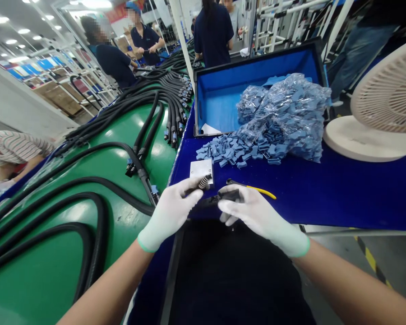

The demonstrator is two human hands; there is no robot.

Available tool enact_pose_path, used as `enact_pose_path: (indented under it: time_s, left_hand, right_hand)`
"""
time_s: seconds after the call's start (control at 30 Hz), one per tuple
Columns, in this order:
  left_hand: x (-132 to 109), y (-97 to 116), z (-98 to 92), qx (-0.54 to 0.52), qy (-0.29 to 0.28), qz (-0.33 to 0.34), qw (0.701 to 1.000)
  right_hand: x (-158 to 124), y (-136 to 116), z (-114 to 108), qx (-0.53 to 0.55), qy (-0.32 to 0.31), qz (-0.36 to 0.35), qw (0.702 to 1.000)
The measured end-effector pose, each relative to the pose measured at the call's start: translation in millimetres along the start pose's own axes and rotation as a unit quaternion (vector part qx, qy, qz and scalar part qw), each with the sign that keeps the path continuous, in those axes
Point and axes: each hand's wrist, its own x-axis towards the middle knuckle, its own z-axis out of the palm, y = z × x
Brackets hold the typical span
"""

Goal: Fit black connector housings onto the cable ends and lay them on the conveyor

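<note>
- left hand [171, 212] – white glove with green cuff; fingers closed, pinching the black cable end [230, 196] near a steel coil spring [204, 182] that sits on it
- right hand [257, 212] – same glove; fingers curled nearly shut around the thicker black part of that piece, a little apart from the left hand
- the piece is held in the air between both hands, just above the front edge of the blue-covered bench [325, 198]; its exact type is partly hidden by the fingers
- white card [201, 169] – flat on the bench, just behind the left hand, the spring overlapping its near edge in view
- yellow-handled tool [262, 192] – on the bench just beyond the right hand, its dark end hidden behind the fingers
- blue plastic parts [230, 153] – loose heap on the bench, spilling from a clear plastic bag [284, 117] that lies against a blue-lined case [216, 95]
- green table [43, 280] – left of the bench, with black cables [169, 85] laid in rows, connector ends together
- desk fan [389, 95] – far right on the bench
- co-workers [115, 63] – standing further along the line, in dark shirts
</note>
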Motion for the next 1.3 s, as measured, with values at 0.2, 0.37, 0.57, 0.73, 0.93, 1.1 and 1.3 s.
enact_pose_path:
  time_s: [0.2,0.37,0.57,0.73,0.93,1.1,1.3]
  left_hand:
    - [-10.4,-1.9,-0.9,0.073,-0.110,0.086,0.988]
    - [-18.5,2.1,6.7,0.063,-0.110,0.049,0.991]
    - [-27.2,-12.7,21.7,0.118,-0.086,0.147,0.978]
    - [-8.4,-29.5,24.5,-0.050,-0.073,0.028,0.996]
    - [-22.7,-22.1,34.5,0.078,0.059,0.028,0.995]
    - [-55.3,-25.8,46.5,-0.251,0.050,-0.078,0.964]
    - [-22.8,-30.7,6.6,-0.549,0.240,-0.076,0.797]
  right_hand:
    - [9.0,2.4,9.5,0.118,-0.021,0.018,0.993]
    - [12.7,12.4,13.5,0.151,-0.072,0.015,0.986]
    - [10.2,9.6,16.4,0.132,-0.087,0.009,0.987]
    - [6.4,12.9,15.6,0.119,-0.037,-0.021,0.992]
    - [9.9,30.8,17.5,0.220,0.018,-0.059,0.974]
    - [-6.8,42.6,34.2,0.264,0.068,-0.156,0.949]
    - [25.5,27.4,-27.9,-0.295,0.094,-0.266,0.913]
